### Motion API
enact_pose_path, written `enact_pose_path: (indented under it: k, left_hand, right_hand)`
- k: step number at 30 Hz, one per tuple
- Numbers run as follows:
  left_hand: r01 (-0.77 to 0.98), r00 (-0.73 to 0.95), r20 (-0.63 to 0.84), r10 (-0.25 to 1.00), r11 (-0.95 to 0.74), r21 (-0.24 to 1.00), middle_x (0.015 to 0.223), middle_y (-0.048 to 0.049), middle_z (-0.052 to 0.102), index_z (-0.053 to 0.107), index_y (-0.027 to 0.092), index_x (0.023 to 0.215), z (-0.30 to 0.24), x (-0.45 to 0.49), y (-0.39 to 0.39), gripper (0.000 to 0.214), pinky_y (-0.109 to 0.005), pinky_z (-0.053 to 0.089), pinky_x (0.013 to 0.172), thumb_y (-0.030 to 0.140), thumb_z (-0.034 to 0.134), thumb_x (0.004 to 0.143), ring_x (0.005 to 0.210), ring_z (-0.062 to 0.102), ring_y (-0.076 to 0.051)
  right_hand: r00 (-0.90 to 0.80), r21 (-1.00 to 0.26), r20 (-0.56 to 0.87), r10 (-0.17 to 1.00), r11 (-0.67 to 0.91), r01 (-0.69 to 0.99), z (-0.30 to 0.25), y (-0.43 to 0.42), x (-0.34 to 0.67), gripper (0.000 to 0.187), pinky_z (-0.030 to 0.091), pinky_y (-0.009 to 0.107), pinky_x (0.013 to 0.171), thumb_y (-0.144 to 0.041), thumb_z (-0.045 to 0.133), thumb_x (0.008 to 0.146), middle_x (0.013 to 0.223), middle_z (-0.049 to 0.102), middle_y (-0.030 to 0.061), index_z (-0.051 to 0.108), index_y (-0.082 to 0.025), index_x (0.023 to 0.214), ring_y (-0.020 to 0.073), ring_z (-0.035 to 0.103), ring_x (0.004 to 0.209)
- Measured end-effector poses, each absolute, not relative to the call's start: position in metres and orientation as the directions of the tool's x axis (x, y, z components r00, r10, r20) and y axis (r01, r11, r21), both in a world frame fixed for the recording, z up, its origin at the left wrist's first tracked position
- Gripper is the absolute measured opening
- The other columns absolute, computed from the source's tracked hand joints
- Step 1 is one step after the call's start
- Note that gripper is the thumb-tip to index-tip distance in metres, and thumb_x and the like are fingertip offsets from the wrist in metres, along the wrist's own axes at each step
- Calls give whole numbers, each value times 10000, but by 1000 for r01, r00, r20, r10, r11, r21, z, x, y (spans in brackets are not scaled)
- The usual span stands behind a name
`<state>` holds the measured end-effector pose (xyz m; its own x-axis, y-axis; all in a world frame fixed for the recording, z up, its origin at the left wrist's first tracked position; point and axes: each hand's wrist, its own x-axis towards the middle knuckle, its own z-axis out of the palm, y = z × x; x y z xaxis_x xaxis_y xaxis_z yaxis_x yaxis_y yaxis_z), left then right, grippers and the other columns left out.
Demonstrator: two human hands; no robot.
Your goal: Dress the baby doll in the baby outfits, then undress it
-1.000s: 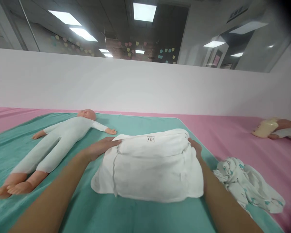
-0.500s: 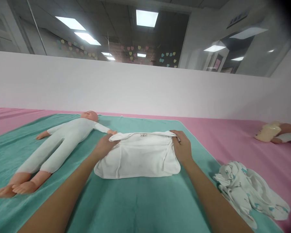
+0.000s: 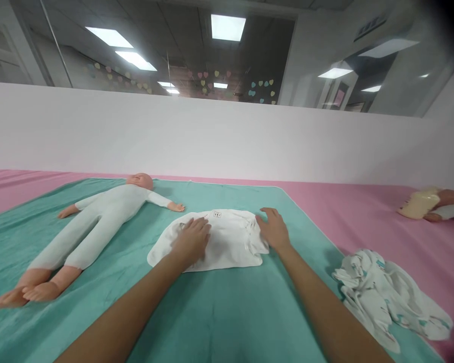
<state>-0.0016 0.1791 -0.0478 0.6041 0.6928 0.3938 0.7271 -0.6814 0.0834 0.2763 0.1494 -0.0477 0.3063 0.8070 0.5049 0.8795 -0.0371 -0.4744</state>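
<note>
Centre of frame: white garment [image 3: 230, 244] lies folded and flat on the teal mat [image 3: 212, 317], with a small label [image 3: 217, 214] near its far edge

Left grip [image 3: 192, 241]: open, palm down, fingers together, pressed flat on the left half of the garment. It holds nothing

Right grip [image 3: 274, 229]: open, fingers spread, palm down at the right edge of the garment, touching the rumpled fabric there. Nothing clasped

Left of frame: doll [image 3: 98, 219] in a pale suit lies on its back on the mat, arms out, head toward the far wall and bare feet at the lower left. Its near hand is just beside the garment's upper left corner, not touching

Lower right: crumpled patterned cloth [image 3: 386, 297] at the mat's edge, well apart from the garment

Right edge: cream bottle [image 3: 418, 204] on the pink sheet [image 3: 344, 212]; what lies behind it I cannot tell
</note>
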Motion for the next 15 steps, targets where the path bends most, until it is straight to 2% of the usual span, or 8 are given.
enact_pose_path:
  k: [2, 4, 6, 8, 11, 13, 15]
  left_hand:
    - [690, 638, 324, 699, -705, 161, 1232, -100, 576, 573, 194, 1128, -55, 2, 179, 347, -444, 237, 1090, 265, 300, 928, 1243, 434, -264]
    - [696, 609, 274, 744, -667, 266, 1228, -109, 581, 569, 194, 1144, -59, 0, 181, 401, -457, 335, 1014, 344, 258, 941, 1190, 484, -293]
    - [713, 572, 258, 779, -627, 313, 1248, -118, 566, 560, 189, 1168, -61, -4, 185, 469, -457, 372, 975, 419, 219, 942, 1170, 496, -311]
    - [731, 555, 271, 786, -617, 292, 1281, -128, 540, 540, 180, 1213, -63, -8, 190, 501, -465, 319, 1025, 452, 223, 936, 1220, 448, -323]
    - [788, 493, 285, 822, -561, 253, 1394, -143, 432, 460, 199, 1321, -67, -10, 194, 521, -551, 172, 1075, 481, 289, 918, 1315, 312, -360]
    - [829, 444, 300, 844, -514, 221, 1473, -145, 312, 385, 236, 1381, -70, -10, 196, 566, -596, 115, 1068, 519, 344, 893, 1356, 222, -379]
    - [850, 424, 335, 842, -497, 173, 1512, -143, 220, 321, 268, 1416, -71, -11, 199, 636, -595, 102, 1071, 567, 396, 859, 1376, 165, -377]
  right_hand:
    - [387, -619, 342, 856, -105, 778, -56, 151, 299, 368, 430, 338, 692, -494, 479, 811, 1060, 608, 87, 585, -228, 1043, 235, 586, 878]
    - [365, -665, 243, 899, -119, 737, -63, 150, 313, 367, 405, 302, 618, -550, 487, 787, 858, 632, 50, 607, -216, 880, 205, 581, 745]
    - [296, -671, 210, 932, -83, 737, -66, 149, 313, 374, 372, 271, 567, -570, 491, 780, 703, 595, 8, 584, -210, 741, 172, 544, 646]
    - [185, -709, 178, 966, -4, 705, -67, 147, 304, 371, 331, 244, 527, -565, 528, 763, 617, 526, -30, 543, -203, 687, 134, 478, 567]
    - [85, -829, 193, 978, 116, 546, -69, 150, 289, 342, 293, 227, 507, -526, 599, 725, 570, 430, -64, 517, -194, 712, 103, 392, 522]
    - [185, -883, 252, 950, 147, 446, -72, 154, 287, 320, 297, 225, 506, -500, 608, 719, 565, 406, -71, 528, -191, 750, 98, 373, 518]
    - [300, -899, 289, 909, 150, 411, -75, 161, 293, 304, 302, 226, 503, -482, 605, 716, 565, 403, -72, 543, -192, 779, 99, 366, 515]
